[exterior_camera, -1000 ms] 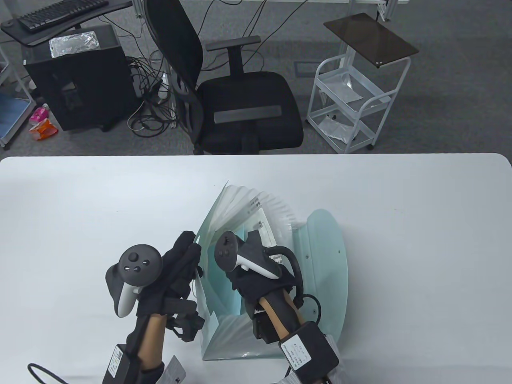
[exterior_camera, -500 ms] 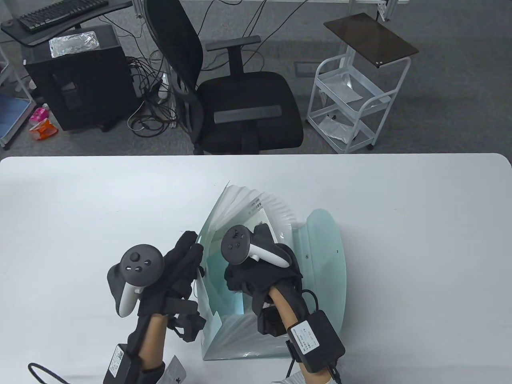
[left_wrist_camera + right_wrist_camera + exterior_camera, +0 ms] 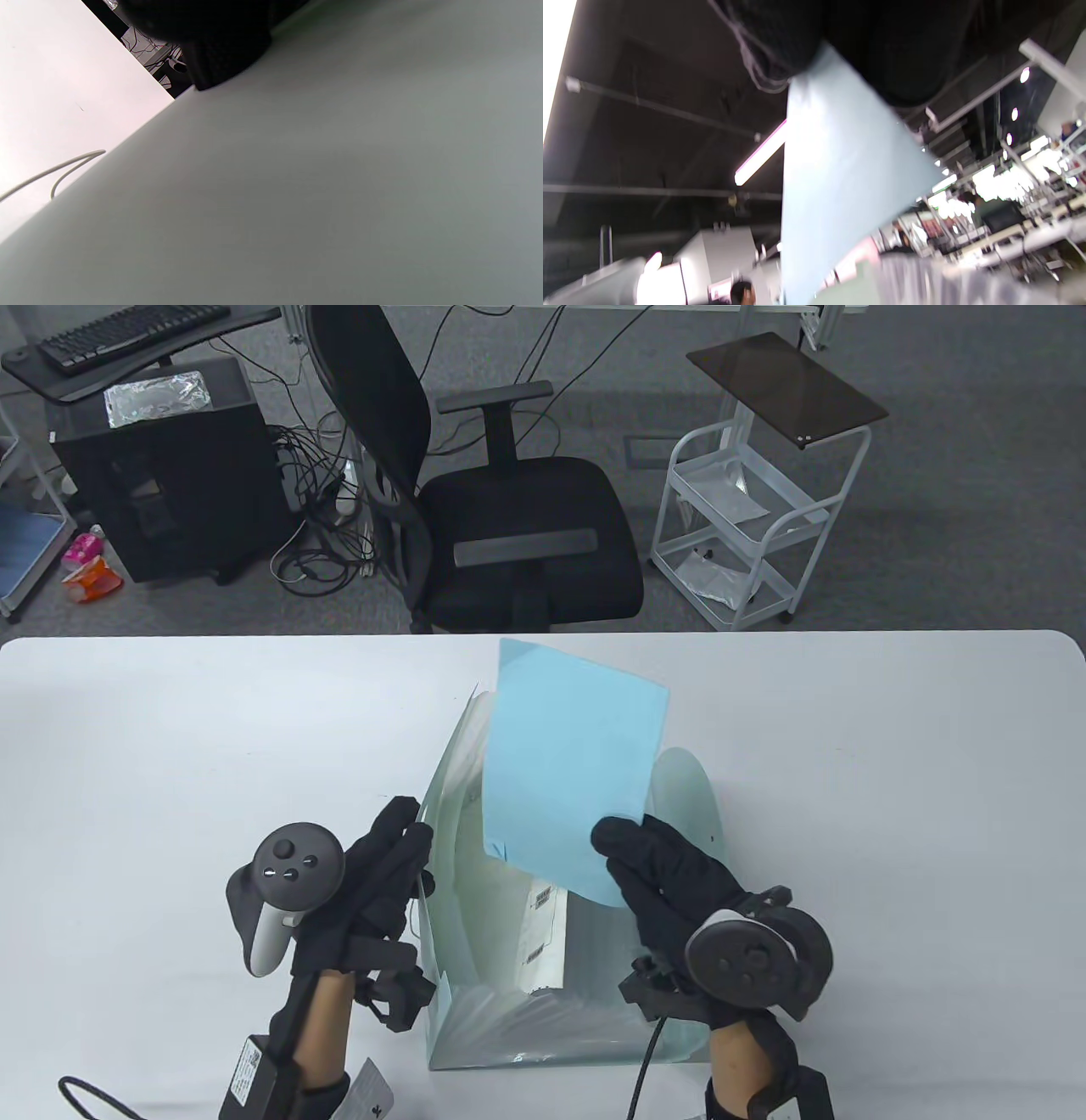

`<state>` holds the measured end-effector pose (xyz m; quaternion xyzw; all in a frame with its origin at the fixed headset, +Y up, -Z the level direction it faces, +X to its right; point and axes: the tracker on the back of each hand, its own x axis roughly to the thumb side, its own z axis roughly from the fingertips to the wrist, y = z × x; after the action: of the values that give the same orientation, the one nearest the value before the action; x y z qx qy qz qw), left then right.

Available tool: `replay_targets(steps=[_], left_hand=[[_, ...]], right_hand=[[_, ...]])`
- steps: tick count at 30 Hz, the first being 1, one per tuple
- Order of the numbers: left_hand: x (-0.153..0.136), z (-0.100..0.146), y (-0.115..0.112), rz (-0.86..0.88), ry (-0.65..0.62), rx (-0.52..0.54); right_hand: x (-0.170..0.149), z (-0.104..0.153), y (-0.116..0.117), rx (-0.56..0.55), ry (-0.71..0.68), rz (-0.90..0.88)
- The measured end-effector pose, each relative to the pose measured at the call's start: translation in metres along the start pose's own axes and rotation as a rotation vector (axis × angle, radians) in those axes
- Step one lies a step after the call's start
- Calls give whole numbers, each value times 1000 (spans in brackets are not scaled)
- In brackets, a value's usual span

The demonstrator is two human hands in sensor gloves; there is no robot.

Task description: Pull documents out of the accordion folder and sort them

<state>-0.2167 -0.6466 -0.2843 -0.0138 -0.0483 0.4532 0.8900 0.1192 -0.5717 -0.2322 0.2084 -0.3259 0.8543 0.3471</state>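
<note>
A translucent green accordion folder (image 3: 462, 1027) stands open on the white table (image 3: 170, 746), its flap (image 3: 696, 797) lying back to the right. My left hand (image 3: 386, 865) holds the folder's left front wall, which fills the left wrist view (image 3: 322, 190). My right hand (image 3: 657, 869) pinches the lower edge of a light blue sheet (image 3: 573, 763) and holds it up above the folder. The sheet also shows in the right wrist view (image 3: 840, 169), hanging from my fingers. A white printed document (image 3: 543, 933) stays inside a pocket.
A black office chair (image 3: 509, 526) stands beyond the table's far edge. A white wire cart (image 3: 747, 526) is to its right, a black cabinet (image 3: 161, 475) to its left. A thin white cord (image 3: 55, 171) lies on the table by my left hand.
My right hand has come out of the folder, turned over and lifted the light blue sheet up and out to the right. My left hand has stayed on the folder's wall.
</note>
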Motion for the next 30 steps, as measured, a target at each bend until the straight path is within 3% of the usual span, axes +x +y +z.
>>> replay_targets(steps=[4, 8, 13, 17, 24, 26, 30], left_hand=[[0, 0, 0, 0, 0, -1], [0, 0, 0, 3, 0, -4], [0, 0, 0, 4, -1, -6], [0, 0, 0, 3, -2, -5], [0, -1, 0, 6, -3, -7], [0, -1, 0, 7, -3, -7], [-1, 0, 0, 9, -2, -6]], right_hand=[[-12, 6, -35, -214, 35, 1], [-20, 13, -61, -353, 80, 40], [-26, 23, -89, -449, 119, 69], [-41, 26, -99, -471, 188, 155], [-97, 28, -79, -341, 367, 271], [-119, 28, -65, -247, 456, 304], [-165, 36, -30, 87, 658, 376]])
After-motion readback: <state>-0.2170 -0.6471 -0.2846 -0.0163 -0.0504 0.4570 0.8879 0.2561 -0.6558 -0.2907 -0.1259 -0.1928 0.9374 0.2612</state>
